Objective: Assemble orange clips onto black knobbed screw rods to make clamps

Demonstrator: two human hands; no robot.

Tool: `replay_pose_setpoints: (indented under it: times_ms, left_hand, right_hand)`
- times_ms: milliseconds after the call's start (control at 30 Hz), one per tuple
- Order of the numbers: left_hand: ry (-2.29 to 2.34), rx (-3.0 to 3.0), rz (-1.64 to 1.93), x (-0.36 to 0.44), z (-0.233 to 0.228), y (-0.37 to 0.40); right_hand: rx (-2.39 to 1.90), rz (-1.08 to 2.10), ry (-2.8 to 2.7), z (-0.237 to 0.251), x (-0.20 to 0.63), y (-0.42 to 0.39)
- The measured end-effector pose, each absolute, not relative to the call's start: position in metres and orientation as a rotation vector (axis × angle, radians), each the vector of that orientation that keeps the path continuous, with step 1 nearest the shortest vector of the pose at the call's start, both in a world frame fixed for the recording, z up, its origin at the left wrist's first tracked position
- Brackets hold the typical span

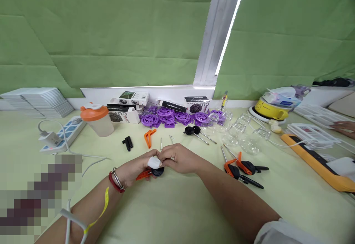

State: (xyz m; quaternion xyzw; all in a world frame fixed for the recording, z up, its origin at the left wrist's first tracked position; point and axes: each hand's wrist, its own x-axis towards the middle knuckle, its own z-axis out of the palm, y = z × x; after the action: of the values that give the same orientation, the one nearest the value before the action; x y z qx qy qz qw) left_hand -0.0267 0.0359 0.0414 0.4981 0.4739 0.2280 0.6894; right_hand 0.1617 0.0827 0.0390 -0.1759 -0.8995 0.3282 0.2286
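Both hands meet low over the tabletop [177, 207]: left hand [133, 172] fingers closed around an orange-and-black clip assembly [151, 172], steadying it, while right hand [180, 159] fingers pinch its top.

We see purple wheels [177, 117] by boxes [130, 105], an orange-lidded shaker [97, 120], a power strip [65, 133]

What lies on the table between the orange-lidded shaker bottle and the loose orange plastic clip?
In the head view, a small black plastic piece lies between the orange-lidded shaker bottle and the loose orange plastic clip; otherwise bare table.
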Motion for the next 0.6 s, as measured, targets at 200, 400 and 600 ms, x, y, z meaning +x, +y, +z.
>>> replay_pose_setpoints:
  times_ms: [200,400,600]
  left_hand:
    - [1.064,1.087,0.52,-0.0266,0.0415,0.0352]
    - [1.078,1.093,0.539,-0.0263,0.0379,0.0364]
    - [1.071,1.085,0.564,-0.0259,0.0383,0.0357]
  right_hand:
    - [-0.518,0.9,-2.449,0.0352,0.1621,0.0836]
    - [-0.53,0.924,-2.42,0.0341,0.1619,0.0811]
    - [-0.49,0.972,-2.396,0.0351,0.1607,0.0812]
